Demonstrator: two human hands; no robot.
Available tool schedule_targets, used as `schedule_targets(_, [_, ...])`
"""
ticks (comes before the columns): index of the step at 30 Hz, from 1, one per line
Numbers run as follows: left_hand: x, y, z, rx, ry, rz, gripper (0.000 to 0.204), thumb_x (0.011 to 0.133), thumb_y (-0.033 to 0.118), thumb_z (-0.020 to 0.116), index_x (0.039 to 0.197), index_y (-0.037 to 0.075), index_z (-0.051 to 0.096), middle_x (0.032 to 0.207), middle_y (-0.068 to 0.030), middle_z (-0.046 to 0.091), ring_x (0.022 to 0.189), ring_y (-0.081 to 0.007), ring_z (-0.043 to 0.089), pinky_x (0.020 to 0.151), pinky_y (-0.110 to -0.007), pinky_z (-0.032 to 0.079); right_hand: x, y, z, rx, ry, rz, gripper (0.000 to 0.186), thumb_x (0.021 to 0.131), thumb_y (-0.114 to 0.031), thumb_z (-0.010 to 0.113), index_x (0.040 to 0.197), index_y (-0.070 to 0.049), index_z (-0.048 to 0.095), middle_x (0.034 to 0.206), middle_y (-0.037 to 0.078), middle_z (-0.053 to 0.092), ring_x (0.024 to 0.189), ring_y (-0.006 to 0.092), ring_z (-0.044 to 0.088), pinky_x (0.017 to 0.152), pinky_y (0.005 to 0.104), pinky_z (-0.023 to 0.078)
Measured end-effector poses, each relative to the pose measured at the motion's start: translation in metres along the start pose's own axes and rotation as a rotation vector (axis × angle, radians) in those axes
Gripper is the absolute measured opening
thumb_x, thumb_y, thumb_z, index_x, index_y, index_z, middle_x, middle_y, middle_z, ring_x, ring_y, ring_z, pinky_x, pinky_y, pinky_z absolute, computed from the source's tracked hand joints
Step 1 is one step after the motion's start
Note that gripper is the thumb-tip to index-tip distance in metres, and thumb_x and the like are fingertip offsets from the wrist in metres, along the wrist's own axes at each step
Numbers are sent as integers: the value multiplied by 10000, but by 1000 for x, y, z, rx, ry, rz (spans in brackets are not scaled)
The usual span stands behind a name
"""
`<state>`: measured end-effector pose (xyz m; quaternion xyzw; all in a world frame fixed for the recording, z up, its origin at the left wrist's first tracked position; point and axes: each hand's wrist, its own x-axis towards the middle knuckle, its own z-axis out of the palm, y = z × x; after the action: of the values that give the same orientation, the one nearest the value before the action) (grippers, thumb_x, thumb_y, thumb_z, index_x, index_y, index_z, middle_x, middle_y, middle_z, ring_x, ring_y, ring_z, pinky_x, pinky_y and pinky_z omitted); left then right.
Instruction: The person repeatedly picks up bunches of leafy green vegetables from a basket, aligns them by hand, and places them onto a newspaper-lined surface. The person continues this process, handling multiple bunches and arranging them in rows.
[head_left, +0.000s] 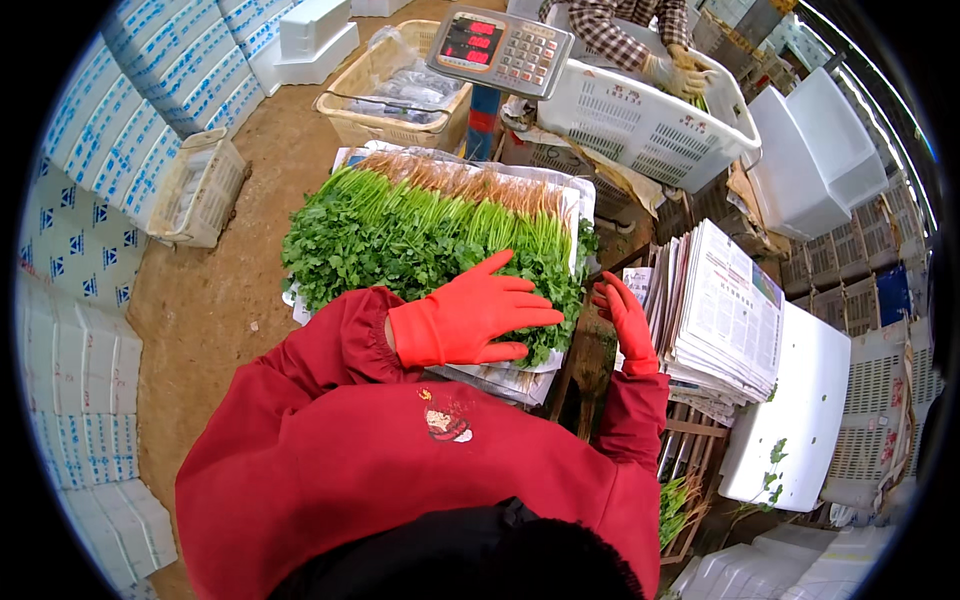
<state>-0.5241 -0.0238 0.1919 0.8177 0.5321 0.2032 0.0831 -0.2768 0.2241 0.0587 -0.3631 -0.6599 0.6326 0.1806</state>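
A wide layer of coriander (385, 235) lies in front of me, leaves toward me and brownish roots at the far side, on newspaper and a white board over the scale. My left hand (475, 312), in a red rubber glove, rests on the leaves with its fingers spread and nothing gripped. To the right of the pile is my right hand (626, 318), gloved the same way. Its fingers are apart and slightly bent, near the pile's right edge and the newspaper stack (715, 310), and it holds nothing visible.
Behind the pile stands a scale display (500, 50) on a post. A beige crate (430, 125) holds plastic bags. A person's gloved hands (680, 75) work with greens over a white crate (640, 125). A white foam lid (795, 410) lies right; foam boxes (110, 100) are stacked left.
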Motion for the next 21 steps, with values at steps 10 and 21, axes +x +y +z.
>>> schedule_targets(10, [77,-1,15,-365,14,49,468,876,133,707,1338,114,635,1293,-77,679,1238,-293,610,1180,-556,316,-4,10,2,-60,158,-77,470,1033,-266,570,1425,-9,538,1298,109,661,1175,174,611,1022,307,462])
schedule_targets(21, [139,41,120,-737,-322,314,398,857,56,684,1254,77,678,1227,-87,702,1184,-292,645,1135,-526,407,-124,62,-20,-13,500,-13,419,1027,-300,549,1369,-65,604,1211,99,708,1078,193,672,958,335,514])
